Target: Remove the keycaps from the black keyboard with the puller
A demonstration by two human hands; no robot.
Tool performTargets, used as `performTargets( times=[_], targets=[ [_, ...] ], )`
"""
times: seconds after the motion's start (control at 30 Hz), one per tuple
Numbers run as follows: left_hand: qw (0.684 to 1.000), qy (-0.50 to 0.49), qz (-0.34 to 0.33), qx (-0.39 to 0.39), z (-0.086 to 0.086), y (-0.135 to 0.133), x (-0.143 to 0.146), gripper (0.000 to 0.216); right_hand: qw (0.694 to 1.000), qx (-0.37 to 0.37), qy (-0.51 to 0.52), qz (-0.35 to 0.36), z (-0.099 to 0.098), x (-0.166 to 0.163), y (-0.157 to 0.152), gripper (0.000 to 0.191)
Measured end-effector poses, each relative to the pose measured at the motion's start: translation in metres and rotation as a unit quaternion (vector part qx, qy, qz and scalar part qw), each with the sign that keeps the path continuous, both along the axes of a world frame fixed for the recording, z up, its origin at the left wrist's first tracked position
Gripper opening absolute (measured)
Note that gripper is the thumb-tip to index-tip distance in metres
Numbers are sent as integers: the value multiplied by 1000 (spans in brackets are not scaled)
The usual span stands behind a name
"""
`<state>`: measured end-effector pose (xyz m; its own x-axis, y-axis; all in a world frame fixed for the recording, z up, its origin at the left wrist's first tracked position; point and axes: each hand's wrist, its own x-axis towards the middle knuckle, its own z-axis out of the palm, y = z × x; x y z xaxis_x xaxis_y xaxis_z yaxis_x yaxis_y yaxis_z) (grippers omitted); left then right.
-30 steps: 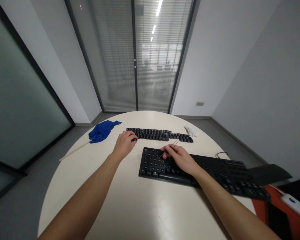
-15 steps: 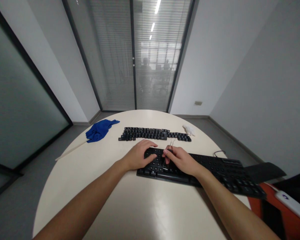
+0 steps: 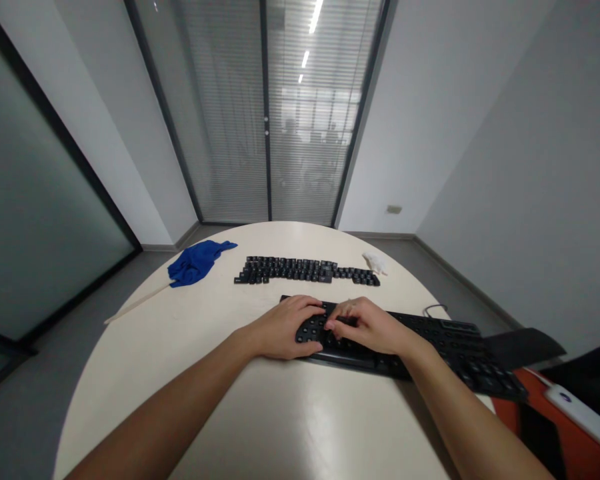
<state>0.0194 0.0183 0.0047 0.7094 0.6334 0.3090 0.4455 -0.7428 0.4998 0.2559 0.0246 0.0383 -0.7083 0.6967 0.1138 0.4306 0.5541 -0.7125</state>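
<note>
A black keyboard [image 3: 425, 343] lies across the front right of the table, with many bare key positions at its left part. My left hand [image 3: 285, 327] grips its left end, thumb at the front edge and fingers over the back rows. Just right of it, my right hand [image 3: 367, 325] is closed in a pinch low over the keys. A thin wire keycap puller [image 3: 351, 305] barely shows at its fingers; most of it is hidden. Behind the keyboard, loose black keycaps [image 3: 300, 269] lie in rows.
A blue cloth [image 3: 197, 263] on a pale stick [image 3: 137, 310] lies at the table's left edge. Crumpled white material [image 3: 375, 262] sits at the back right. Beyond the right edge are an orange surface [image 3: 507, 413] and a white power strip [image 3: 583, 417].
My left hand has come down and spread around the keyboard's left end. My right hand has turned, and the wire legs that stood up from its fingers hardly show now.
</note>
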Motion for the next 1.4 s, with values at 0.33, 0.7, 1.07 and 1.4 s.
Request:
performTargets(
  times=[0.33,0.7,1.07,1.4],
  targets=[
    [1000,13,10,2,3,-3,2,55,996,-83,-16,-39,-12,2,2,42],
    [997,-48,29,-47,-3,1,4,51,973,-180,101,-107,-27,0,17,48],
    [973,-161,134,-101,-22,10,15,17,957,-168,182,-152,-31,-12,16,52],
    [971,-174,123,-111,-22,10,15,21,960,-169,169,-144,-31,-12,18,52]
  ],
)
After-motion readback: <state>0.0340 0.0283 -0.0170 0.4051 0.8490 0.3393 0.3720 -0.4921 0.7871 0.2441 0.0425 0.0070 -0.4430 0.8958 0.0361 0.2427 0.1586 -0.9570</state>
